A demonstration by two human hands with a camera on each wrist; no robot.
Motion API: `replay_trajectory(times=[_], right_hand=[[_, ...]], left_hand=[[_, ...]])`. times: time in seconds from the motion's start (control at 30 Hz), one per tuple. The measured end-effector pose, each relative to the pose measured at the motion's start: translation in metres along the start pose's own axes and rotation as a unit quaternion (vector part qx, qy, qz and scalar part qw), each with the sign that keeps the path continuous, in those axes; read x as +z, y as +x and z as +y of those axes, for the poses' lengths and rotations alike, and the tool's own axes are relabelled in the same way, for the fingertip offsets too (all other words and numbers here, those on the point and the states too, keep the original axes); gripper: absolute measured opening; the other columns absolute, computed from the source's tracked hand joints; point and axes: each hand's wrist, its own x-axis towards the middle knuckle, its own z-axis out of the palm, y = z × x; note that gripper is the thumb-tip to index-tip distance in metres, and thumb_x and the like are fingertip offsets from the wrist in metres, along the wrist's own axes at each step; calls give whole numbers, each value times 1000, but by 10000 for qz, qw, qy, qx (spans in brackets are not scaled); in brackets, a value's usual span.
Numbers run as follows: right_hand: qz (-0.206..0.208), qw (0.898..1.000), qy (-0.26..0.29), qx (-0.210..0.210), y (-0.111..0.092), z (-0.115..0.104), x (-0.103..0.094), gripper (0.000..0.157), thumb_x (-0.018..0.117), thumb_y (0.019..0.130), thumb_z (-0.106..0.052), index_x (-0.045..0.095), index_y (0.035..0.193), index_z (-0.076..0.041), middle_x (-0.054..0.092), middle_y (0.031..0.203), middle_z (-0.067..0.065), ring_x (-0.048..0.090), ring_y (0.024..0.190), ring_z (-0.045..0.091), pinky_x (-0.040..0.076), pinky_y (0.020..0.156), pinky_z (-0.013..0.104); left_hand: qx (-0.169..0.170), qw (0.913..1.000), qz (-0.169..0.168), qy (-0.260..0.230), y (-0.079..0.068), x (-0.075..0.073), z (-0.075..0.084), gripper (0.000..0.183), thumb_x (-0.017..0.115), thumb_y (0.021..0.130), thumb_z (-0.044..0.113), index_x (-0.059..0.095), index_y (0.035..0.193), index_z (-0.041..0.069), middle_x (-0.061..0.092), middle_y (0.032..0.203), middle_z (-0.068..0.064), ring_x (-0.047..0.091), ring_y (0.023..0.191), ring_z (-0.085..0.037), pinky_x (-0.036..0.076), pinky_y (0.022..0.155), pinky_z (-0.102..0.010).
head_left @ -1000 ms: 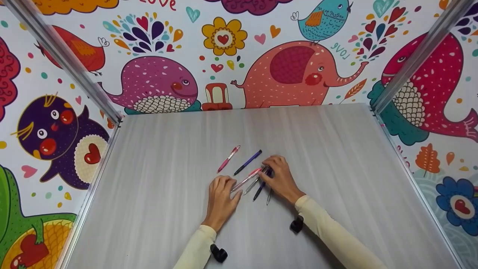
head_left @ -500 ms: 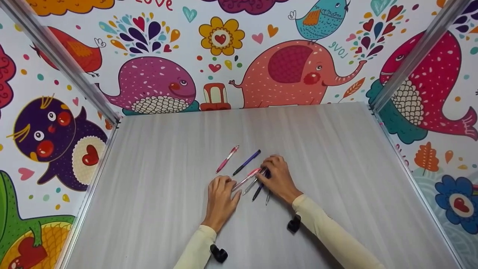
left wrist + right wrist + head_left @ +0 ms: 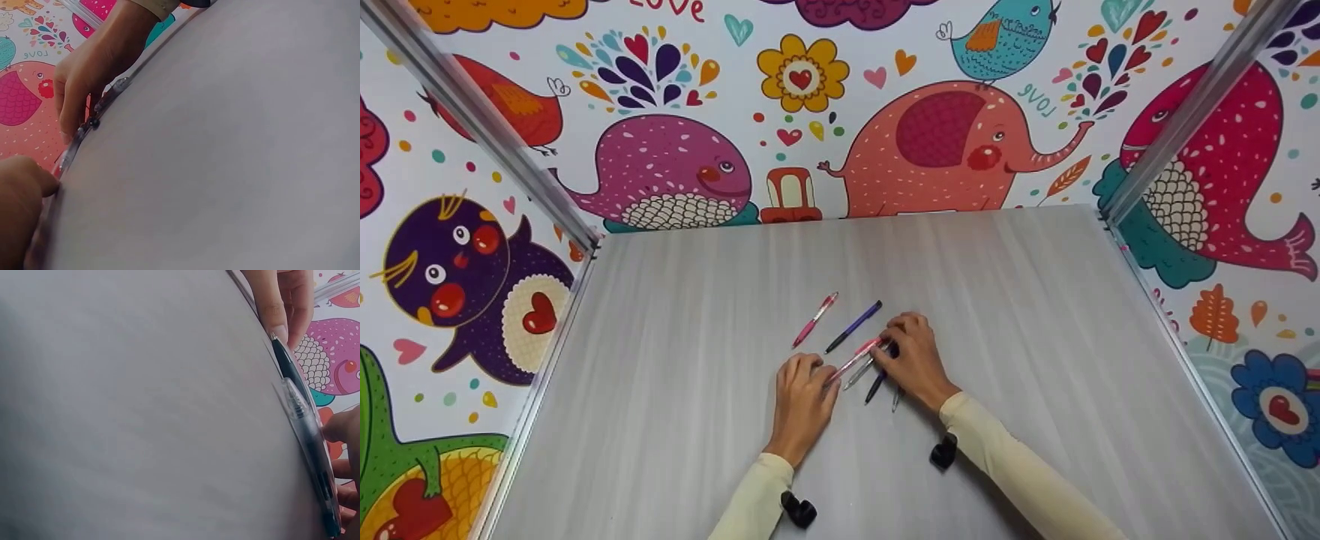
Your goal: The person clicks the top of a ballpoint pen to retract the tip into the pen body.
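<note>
In the head view my left hand pinches the near end of a clear pen with a red grip, which slants across the tabletop. My right hand curls over the far ends of a bunch of pens, its thumb beside the red one. From under this hand stick out a clear grey pen, a dark blue pen and another clear pen; their far ends are hidden. The right wrist view shows a clear pen barrel close up, with right-hand fingers beside it.
Beyond my hands lie a pink pen and a blue pen with black ends, side by side and apart. The grey tabletop is bordered by metal rails and printed walls.
My left thumb has drawn in toward its fingers and onto the near end of the red pen. My right hand has shifted very slightly left. The pink and blue pens lie as before.
</note>
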Motion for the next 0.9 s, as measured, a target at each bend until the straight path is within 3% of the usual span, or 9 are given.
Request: replay_trajectory(times=[0.23,0.57,0.73,0.9], right_hand=[[-190,9992,292,175,-1,-7,-6,25,89,95,-20,80,109,-1,70,126,16,52,137,41,41,117,62],[102,9989,456,-12,-1,-19,-14,31,88,94,-13,77,117,4,70,127,20,55,134,44,45,115,61],[157,9978,638,66,-3,-23,-22,35,88,96,-15,76,122,4,69,129,19,56,133,41,48,113,58],[175,9961,868,18,-3,-28,-32,38,86,97,-14,73,128,4,67,133,19,56,133,40,49,112,57]], left_hand=[[-158,9997,-64,-201,1,-3,4,8,87,97,17,84,100,10,71,113,-10,60,119,-32,46,109,-59],[-306,9987,59,-410,9,-7,15,8,88,93,8,81,97,7,73,99,-4,65,108,-28,48,107,-60],[-658,9962,-87,-571,15,-13,25,9,87,93,7,80,98,6,76,95,-5,66,101,-26,49,107,-60],[-1011,9910,-99,-868,21,-16,34,13,90,89,2,80,97,5,78,91,-5,67,92,-23,54,94,-53]])
